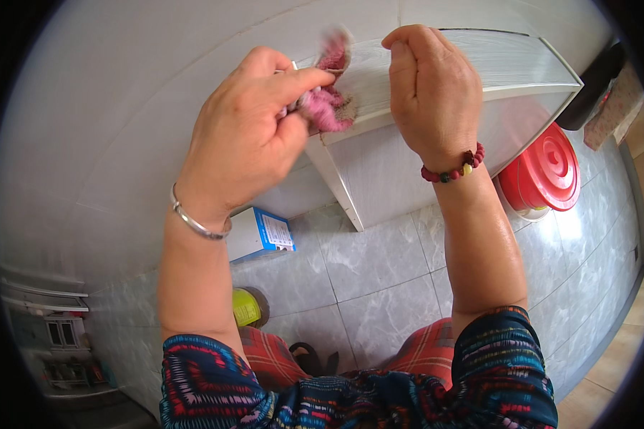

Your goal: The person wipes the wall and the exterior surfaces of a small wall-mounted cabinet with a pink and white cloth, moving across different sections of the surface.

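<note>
My left hand (247, 120), with a silver bangle at its wrist, pinches a crumpled pink and beige cloth (327, 107) between thumb and fingers. Part of the cloth is blurred and stands up above the fingertips. Behind it runs the whitish wood-grain top of a narrow cabinet or shelf (365, 69). To the right my right hand (434, 86), wearing a red beaded bracelet, is raised over the same top with its fingers curled in. Its palm faces away, so whether something lies inside it is hidden.
A red lidded bucket (555, 166) stands on the grey tiled floor at the right. Below my left hand are a blue and white box (271, 230) and a container with a yellow-green label (247, 307). A white upright panel (338, 185) supports the top. Racks with items are at lower left.
</note>
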Tool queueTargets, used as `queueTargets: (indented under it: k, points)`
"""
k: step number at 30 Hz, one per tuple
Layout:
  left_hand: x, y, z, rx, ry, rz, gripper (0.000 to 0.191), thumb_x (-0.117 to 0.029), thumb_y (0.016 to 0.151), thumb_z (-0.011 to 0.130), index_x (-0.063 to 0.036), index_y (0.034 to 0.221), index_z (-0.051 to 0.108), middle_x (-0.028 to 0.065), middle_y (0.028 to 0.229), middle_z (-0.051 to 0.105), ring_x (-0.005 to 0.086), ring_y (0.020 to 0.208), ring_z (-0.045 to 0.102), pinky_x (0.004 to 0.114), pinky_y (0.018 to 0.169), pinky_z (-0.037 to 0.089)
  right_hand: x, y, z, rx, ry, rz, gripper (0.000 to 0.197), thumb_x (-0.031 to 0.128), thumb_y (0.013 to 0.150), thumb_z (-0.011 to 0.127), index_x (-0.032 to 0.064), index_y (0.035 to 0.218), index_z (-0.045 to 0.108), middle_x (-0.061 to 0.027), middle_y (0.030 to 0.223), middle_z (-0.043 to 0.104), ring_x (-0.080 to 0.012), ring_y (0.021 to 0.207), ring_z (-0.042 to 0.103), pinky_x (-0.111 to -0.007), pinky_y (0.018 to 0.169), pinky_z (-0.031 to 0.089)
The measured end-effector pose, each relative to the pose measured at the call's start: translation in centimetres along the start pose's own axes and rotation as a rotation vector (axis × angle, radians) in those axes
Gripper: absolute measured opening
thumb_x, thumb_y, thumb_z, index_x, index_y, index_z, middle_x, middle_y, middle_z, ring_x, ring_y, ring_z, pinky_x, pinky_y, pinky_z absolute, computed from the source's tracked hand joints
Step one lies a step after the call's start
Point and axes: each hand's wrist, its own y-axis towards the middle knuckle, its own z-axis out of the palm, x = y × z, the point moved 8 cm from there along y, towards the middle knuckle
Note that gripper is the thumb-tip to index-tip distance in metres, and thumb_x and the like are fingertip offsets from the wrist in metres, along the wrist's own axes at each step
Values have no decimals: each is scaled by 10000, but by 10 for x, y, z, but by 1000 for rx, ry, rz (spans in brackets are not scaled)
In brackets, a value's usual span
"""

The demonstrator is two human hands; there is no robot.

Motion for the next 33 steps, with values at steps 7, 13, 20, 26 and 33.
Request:
queueTargets:
  k: [7,13,20,26,33]
  points:
    - [-27,8,9,-11,275,136,372,-58,593,722,-40,958,652,87,913,518,268,780,527,338,691,445,11,2,-4,-23,-25,-66,86,77,824,526,50,793,602,-78,740,608,-267,686,586,-345,610,465]
    - [-29,-3,11,-146,164,238,262,-20,565,718,-31,810,628,72,808,519,246,738,525,314,631,434,13,2,-4,-51,3,-97,46,71,785,558,55,780,601,-77,721,599,-266,672,581,-348,596,462]
    - [-48,-33,2,-244,93,277,242,-150,622,763,-81,820,644,80,835,515,229,698,500,323,593,431,13,1,-8,-83,-24,-157,28,50,737,573,63,750,552,-83,684,542,-268,620,542,-351,564,444]
    - [-46,-18,18,-272,228,142,299,-95,627,753,-62,888,609,117,971,539,277,820,526,342,693,446,8,3,-10,-42,12,-109,66,27,724,560,50,705,501,-102,638,498,-283,621,525,-365,558,431]
    - [-38,-14,31,-408,333,-37,279,-70,594,764,-76,785,560,96,854,532,277,801,513,354,676,444,9,6,-9,-86,49,-148,87,31,724,562,48,689,484,-112,637,494,-299,622,521,-384,563,430]
